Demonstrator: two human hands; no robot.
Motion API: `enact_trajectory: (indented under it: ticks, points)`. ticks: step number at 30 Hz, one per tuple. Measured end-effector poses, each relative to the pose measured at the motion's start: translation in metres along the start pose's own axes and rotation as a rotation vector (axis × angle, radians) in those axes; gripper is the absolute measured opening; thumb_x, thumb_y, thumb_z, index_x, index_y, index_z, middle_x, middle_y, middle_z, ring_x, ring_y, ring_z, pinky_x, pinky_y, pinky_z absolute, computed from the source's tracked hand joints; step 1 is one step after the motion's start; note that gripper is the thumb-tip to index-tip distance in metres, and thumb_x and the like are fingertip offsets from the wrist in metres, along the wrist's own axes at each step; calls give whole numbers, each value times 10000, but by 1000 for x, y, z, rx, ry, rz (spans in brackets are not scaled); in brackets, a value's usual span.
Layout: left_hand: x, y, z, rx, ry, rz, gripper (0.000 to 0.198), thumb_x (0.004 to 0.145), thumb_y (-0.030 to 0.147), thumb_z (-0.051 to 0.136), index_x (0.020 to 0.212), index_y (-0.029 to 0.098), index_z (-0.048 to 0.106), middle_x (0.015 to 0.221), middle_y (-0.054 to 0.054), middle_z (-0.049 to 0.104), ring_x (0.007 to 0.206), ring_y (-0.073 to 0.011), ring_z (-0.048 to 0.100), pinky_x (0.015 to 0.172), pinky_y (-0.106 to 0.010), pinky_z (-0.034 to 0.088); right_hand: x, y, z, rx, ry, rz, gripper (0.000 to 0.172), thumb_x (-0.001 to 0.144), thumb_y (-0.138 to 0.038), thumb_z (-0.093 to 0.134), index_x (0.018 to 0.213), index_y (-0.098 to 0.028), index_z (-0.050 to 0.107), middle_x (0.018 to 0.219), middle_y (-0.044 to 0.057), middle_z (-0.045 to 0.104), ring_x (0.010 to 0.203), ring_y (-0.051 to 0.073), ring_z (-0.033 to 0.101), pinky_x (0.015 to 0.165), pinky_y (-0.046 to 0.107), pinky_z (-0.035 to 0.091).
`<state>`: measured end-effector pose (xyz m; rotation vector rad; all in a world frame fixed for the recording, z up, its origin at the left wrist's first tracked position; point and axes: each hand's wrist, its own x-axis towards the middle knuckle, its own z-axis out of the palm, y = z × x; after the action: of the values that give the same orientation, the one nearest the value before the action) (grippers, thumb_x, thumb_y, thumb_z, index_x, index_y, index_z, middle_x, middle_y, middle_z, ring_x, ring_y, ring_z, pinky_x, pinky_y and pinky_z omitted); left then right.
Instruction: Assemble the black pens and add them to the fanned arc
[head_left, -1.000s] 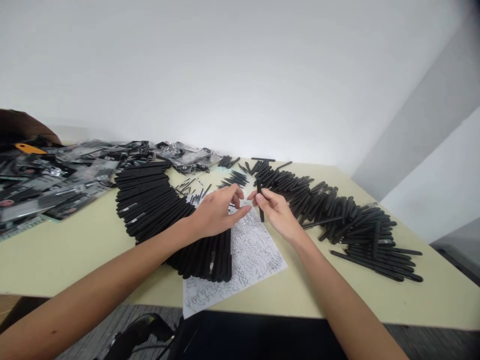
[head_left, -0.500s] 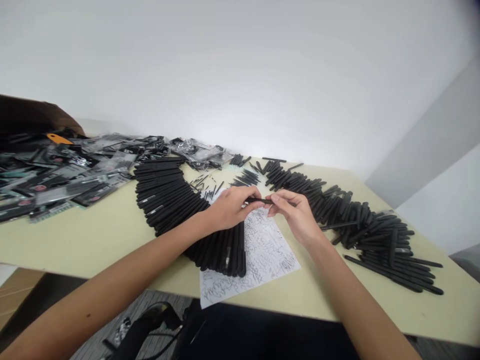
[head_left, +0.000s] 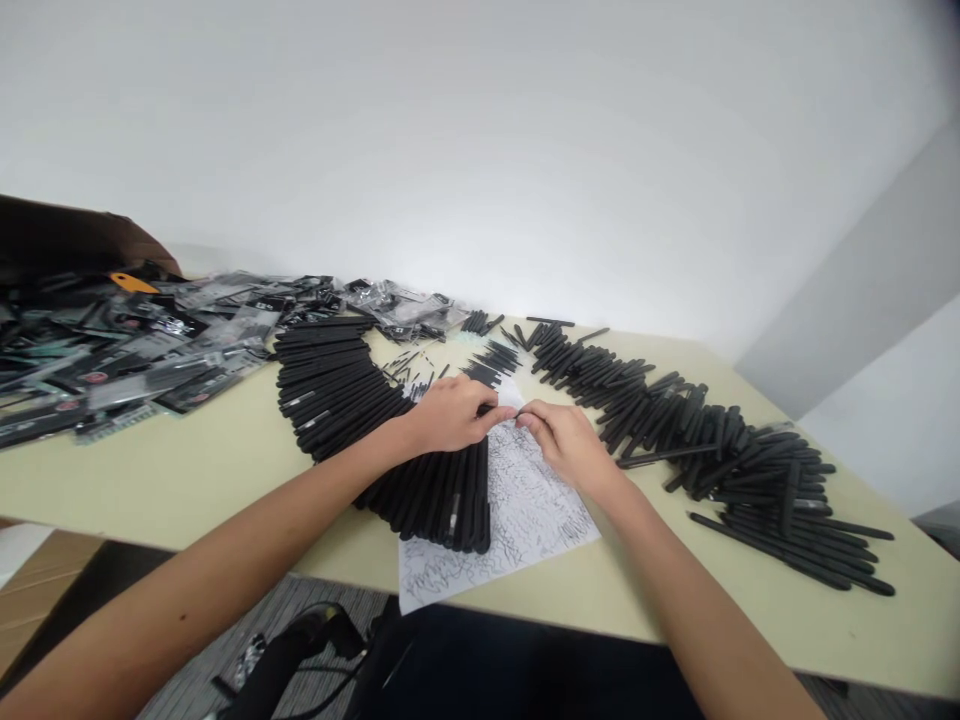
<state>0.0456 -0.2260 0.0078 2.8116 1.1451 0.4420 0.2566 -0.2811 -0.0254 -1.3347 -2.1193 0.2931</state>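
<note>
Above a scribbled paper (head_left: 525, 510), my left hand (head_left: 454, 414) is closed around a black pen (head_left: 487, 407), mostly hidden by the fingers. My right hand (head_left: 562, 440) pinches at the pen's right end, its fingertips close to the left thumb; what exactly they grip is too small to tell. Under and left of my left forearm, a fan-shaped row of black pens (head_left: 330, 385) lies side by side, partly over the paper. A long, heaped row of black pens (head_left: 675, 420) lies to the right of my right hand.
Plastic packets (head_left: 187, 350) are piled at the left beside a brown box (head_left: 82, 235), with an orange tool (head_left: 133, 283) on them. Thin small parts (head_left: 412, 365) and short black pieces (head_left: 491, 362) lie behind my hands. A white wall stands behind the table (head_left: 187, 480).
My right hand has moved left and turned, its fingertips now nearer the left thumb. The pen stretch seen between the hands and across the right fingers no longer shows.
</note>
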Motion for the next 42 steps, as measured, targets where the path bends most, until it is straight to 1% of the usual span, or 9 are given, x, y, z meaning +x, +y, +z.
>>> enact_trajectory:
  ticks: [3, 8, 12, 18, 24, 29, 34, 38, 42]
  points:
    - [-1, -3, 4, 2, -13, 5, 553, 1001, 609, 428, 732, 178, 647, 756, -37, 670, 752, -193, 603, 752, -300, 378, -1, 1, 1, -70, 9, 8, 208, 1024, -251, 458, 956, -217, 651, 849, 37, 711, 745, 189, 610, 663, 280, 332]
    - [-4, -10, 6, 0, 49, -12, 556, 990, 648, 430, 757, 188, 638, 654, -7, 597, 683, -170, 567, 727, -282, 356, 0, -2, 1, -106, 6, 21, 171, 1019, -256, 476, 1011, -236, 647, 924, 40, 726, 801, 195, 626, 669, 277, 327]
    - [-5, -16, 5, -15, 26, 34, 489, 1014, 599, 408, 847, 196, 629, 605, 17, 539, 603, -149, 519, 677, -268, 334, 1, 0, 0, -91, 37, 68, 143, 998, -258, 524, 1008, -241, 666, 940, 38, 741, 839, 203, 642, 687, 280, 347]
    - [-7, -19, 4, 102, -68, 80, 412, 1052, 498, 370, 898, 194, 601, 689, -12, 594, 702, -192, 587, 685, -283, 335, 1, 5, -5, -91, 21, 133, 82, 936, -244, 627, 962, -239, 704, 929, 32, 754, 793, 191, 642, 686, 282, 359]
    - [-7, -17, 1, 22, -108, 104, 297, 1065, 426, 374, 987, 206, 558, 773, -7, 628, 725, -183, 602, 684, -266, 350, 2, 6, -4, -97, 20, 132, 66, 922, -232, 642, 957, -210, 693, 920, 46, 741, 780, 188, 625, 694, 287, 369]
    - [-8, -14, 3, 127, -56, 141, 335, 1081, 381, 321, 901, 190, 529, 721, -17, 606, 681, -190, 583, 642, -279, 308, 2, 6, -9, -106, -55, 79, 153, 981, -213, 529, 969, -204, 681, 840, 41, 709, 732, 175, 602, 670, 280, 356]
    - [-11, -16, 2, 146, -56, 170, 365, 1081, 398, 318, 940, 190, 582, 716, -25, 622, 679, -191, 587, 661, -284, 331, 0, 5, -12, -85, -83, 41, 190, 985, -197, 512, 914, -200, 688, 801, 31, 701, 703, 162, 591, 668, 272, 357]
    - [-11, -18, -1, 47, -118, 203, 432, 1084, 443, 286, 898, 196, 587, 715, -16, 605, 684, -178, 572, 679, -281, 342, -1, 3, -16, -34, -116, 19, 199, 969, -196, 543, 908, -215, 731, 763, 10, 719, 666, 153, 585, 655, 269, 365]
    - [-8, -18, -6, -115, -162, 210, 485, 1075, 472, 283, 784, 179, 535, 652, -3, 543, 624, -151, 514, 652, -275, 339, -2, 3, -18, -7, -66, -4, 194, 954, -192, 578, 912, -225, 764, 808, 10, 755, 675, 156, 609, 672, 277, 390]
